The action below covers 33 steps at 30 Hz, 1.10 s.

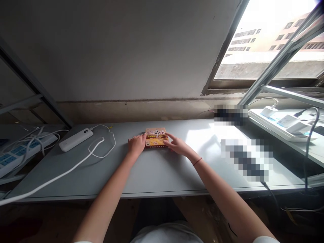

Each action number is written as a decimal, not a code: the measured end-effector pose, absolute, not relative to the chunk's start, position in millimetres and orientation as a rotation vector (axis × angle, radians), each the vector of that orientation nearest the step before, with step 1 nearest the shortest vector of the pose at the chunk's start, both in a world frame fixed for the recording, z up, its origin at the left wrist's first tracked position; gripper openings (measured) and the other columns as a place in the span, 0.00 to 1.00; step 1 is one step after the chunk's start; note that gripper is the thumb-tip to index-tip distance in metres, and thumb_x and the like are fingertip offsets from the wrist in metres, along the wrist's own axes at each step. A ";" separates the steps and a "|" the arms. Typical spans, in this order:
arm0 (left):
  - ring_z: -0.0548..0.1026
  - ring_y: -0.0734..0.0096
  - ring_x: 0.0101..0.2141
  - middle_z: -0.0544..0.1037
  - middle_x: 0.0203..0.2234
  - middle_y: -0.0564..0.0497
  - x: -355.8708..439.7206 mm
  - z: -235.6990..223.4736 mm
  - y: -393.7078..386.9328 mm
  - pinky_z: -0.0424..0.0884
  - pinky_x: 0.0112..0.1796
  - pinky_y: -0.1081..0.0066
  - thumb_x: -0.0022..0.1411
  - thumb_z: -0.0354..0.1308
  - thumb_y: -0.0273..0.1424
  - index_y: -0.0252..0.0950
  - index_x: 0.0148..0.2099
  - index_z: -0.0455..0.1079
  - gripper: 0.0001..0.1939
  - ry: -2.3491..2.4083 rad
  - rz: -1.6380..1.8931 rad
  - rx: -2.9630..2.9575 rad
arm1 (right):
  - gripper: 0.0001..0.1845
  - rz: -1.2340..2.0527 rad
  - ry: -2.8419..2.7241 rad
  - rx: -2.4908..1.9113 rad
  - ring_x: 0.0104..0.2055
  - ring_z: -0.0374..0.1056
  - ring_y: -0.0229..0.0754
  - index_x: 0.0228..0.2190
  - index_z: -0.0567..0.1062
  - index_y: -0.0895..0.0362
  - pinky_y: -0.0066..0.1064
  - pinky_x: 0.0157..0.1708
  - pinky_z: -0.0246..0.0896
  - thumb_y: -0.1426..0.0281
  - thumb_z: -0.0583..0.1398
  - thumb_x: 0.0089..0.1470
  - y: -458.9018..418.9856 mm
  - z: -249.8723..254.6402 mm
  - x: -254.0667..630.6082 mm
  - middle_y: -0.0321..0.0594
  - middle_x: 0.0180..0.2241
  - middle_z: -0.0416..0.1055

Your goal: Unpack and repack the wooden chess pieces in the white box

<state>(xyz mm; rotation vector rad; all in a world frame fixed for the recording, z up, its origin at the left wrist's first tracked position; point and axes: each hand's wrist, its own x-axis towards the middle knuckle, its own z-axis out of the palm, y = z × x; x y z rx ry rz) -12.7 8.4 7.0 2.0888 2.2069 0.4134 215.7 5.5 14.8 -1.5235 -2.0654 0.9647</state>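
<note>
Both left hand (137, 145) and right hand (177, 145) flank the Chinese-chess box (156, 137), fingertips (144, 136) touching; my grip's firmness: cannot tell. Lifting needs squeezing.

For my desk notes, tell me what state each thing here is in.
Red and yellow printed box: lying flat on the grey desk, appears closed.
Left hand: fingers against the box's near-left edge.
Right hand: fingers against the box's right edge.
White power bank: lying on the desk, cable attached.
White power strip: chargers plugged in.
</note>
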 end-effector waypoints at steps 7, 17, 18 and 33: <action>0.75 0.59 0.40 0.80 0.36 0.42 -38.4 -3.4 34.4 0.63 0.37 0.66 0.69 0.38 0.33 0.36 0.39 0.73 0.21 2.342 0.511 2.031 | 0.14 0.277 -1.876 -1.920 0.28 0.63 0.40 0.40 0.73 0.57 0.28 0.25 0.43 0.66 0.49 0.60 46.4 -9.9 214.7 0.42 0.29 0.72; 0.73 0.61 0.40 0.80 0.35 0.46 -42.8 -20.6 36.3 0.61 0.38 0.68 0.65 0.47 0.34 0.39 0.36 0.73 0.13 2.274 0.549 2.093 | 0.11 0.212 -1.918 -1.869 0.27 0.58 0.38 0.27 0.70 0.56 0.29 0.25 0.40 0.67 0.52 0.57 48.9 -27.5 220.5 0.40 0.29 0.71; 0.73 0.61 0.40 0.80 0.35 0.47 -43.4 -20.5 35.7 0.61 0.38 0.68 0.65 0.47 0.34 0.39 0.36 0.73 0.13 2.271 0.555 2.093 | 0.11 0.209 -1.920 -1.861 0.27 0.57 0.38 0.27 0.70 0.56 0.29 0.25 0.40 0.67 0.52 0.57 48.3 -27.4 220.6 0.39 0.28 0.71; 0.72 0.64 0.39 0.79 0.34 0.50 -48.5 -21.0 32.2 0.62 0.39 0.70 0.64 0.49 0.36 0.40 0.34 0.73 0.12 2.198 0.609 2.036 | 0.12 0.296 -1.886 -1.738 0.27 0.59 0.38 0.24 0.69 0.55 0.28 0.26 0.46 0.64 0.51 0.54 47.3 -30.8 227.3 0.39 0.26 0.70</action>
